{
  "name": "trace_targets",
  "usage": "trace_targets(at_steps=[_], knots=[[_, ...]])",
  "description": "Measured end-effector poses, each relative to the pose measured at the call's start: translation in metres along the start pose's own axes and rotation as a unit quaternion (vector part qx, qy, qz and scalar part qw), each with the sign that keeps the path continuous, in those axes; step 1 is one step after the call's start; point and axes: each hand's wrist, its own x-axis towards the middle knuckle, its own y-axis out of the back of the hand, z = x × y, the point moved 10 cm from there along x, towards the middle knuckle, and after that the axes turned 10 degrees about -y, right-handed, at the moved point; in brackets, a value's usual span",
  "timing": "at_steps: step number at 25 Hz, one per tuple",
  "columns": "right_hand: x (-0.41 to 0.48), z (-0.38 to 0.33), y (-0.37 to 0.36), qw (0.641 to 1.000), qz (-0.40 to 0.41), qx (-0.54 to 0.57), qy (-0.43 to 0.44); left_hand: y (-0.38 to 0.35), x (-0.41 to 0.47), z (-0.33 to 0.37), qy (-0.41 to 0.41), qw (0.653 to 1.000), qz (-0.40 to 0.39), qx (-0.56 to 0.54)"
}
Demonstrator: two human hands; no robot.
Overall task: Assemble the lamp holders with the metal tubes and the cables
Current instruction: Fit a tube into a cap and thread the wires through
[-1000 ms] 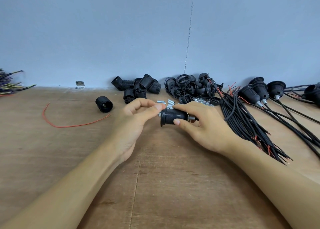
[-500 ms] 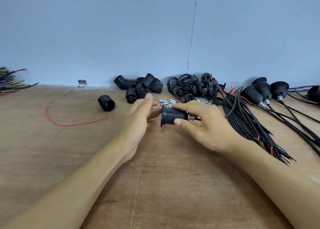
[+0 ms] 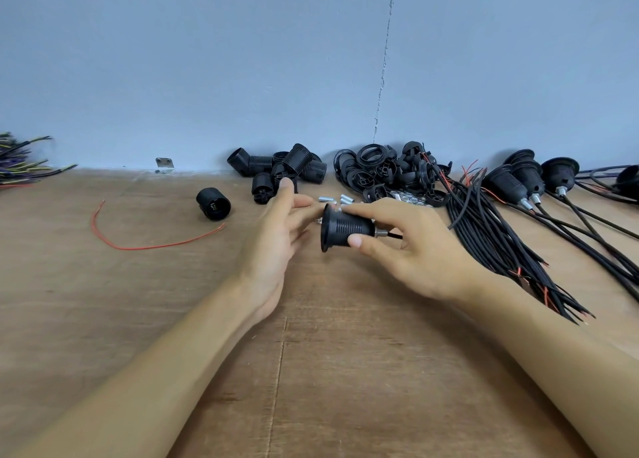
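Head view showed the right grip pinching the lamp holder, long axis sideways, its mouth facing the left grip, metal tube and cable at the palm end. The left grip, released and holding nothing, hovered just beside that mouth; a second earlier its fingers were pinched there.

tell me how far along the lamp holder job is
Done: several assembled holders with tubes and cables lie at the far right. In hand: the right hand grips a lamp holder with tube and cable fitted; the left hand is open beside it. Left: a pile of loose holders, loose metal tubes, a cable bundle.
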Motion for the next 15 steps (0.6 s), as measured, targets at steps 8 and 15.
trace_targets(at_steps=[8,15], knots=[[0.002,0.014,0.016,0.998,0.050,0.016,-0.048,-0.003,-0.004,-0.007,0.013,0.997,-0.035,0.069],[0.002,0.002,-0.006,0.999,-0.026,-0.016,-0.013,-0.002,0.002,0.003,-0.022,0.999,-0.024,-0.003]])
